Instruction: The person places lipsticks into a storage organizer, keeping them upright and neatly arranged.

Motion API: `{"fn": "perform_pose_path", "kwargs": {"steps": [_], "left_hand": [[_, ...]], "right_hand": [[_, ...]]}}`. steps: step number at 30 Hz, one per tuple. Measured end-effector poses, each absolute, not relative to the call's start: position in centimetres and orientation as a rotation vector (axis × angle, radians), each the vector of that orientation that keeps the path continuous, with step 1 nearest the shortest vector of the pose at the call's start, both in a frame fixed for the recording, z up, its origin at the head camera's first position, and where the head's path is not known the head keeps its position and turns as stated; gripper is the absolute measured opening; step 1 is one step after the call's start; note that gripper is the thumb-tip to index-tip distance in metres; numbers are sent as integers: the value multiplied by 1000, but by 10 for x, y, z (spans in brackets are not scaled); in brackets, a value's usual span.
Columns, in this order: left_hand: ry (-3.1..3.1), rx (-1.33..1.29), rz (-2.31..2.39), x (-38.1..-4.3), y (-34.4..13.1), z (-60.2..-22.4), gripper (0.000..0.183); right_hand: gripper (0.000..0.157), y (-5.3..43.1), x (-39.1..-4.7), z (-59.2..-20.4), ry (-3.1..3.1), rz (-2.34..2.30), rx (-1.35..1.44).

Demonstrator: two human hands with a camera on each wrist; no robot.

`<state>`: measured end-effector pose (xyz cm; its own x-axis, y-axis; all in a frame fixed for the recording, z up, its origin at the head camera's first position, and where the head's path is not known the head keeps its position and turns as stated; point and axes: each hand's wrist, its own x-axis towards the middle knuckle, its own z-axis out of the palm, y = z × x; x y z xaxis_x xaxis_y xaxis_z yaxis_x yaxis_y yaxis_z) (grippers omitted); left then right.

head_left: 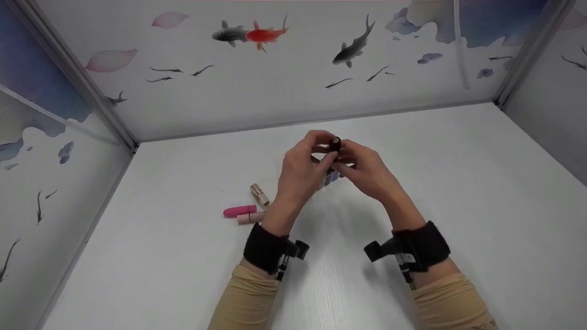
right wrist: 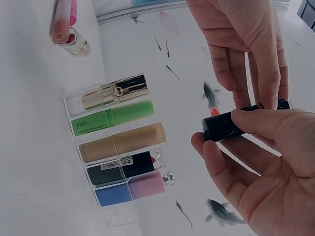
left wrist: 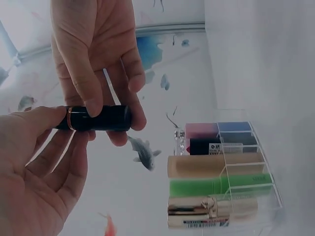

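A black lipstick tube (left wrist: 112,118) with a thin gold ring is held up between both hands. My left hand (head_left: 299,167) pinches the end by the gold ring, thumb and fingers on either side. The right hand (head_left: 369,172) grips the other, longer part with its thumb and fingers. In the wrist views the tube lies level, its two parts together. Beyond the hands stands a clear lipstick holder (left wrist: 280,201), mostly covered by them in the head view. It carries a gold lipstick (right wrist: 115,92), a green tube (right wrist: 113,117), a tan tube (right wrist: 120,142), a black tube (right wrist: 138,163) and a pink-and-blue tube (right wrist: 130,189).
Left of the left forearm, a bright pink tube (head_left: 240,211), a pale pink tube (head_left: 250,217) and a gold lipstick (head_left: 260,195) lie loose on the white table (head_left: 174,266). Panels printed with fish (head_left: 351,48) enclose the table at the back and sides.
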<state>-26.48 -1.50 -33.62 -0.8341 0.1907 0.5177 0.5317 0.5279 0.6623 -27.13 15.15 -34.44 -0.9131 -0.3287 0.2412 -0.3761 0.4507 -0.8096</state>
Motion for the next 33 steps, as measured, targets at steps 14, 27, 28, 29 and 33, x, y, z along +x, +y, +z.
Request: {"fn": "perform_pose_path", "kwargs": {"steps": [14,27,28,29,33], "left_hand": [[-2394,-542,-998,-274,11,-335,28],[-2526,-672,-795,-283,14,-345,39],[-2536,-672,-785,-284,14,-346,39],[-2544,-675,-775,-285,14,-347,41],[-2552,-715,-718,-289,15,-353,45]], "right_hand": [[41,156,-279,-353,-2427,1325,431],[37,155,-287,-361,-2365,1191,349],[37,155,-288,-362,-2355,1176,343],[37,155,-289,-363,-2343,1165,337],[36,155,-292,-368,-2310,1135,309]]}}
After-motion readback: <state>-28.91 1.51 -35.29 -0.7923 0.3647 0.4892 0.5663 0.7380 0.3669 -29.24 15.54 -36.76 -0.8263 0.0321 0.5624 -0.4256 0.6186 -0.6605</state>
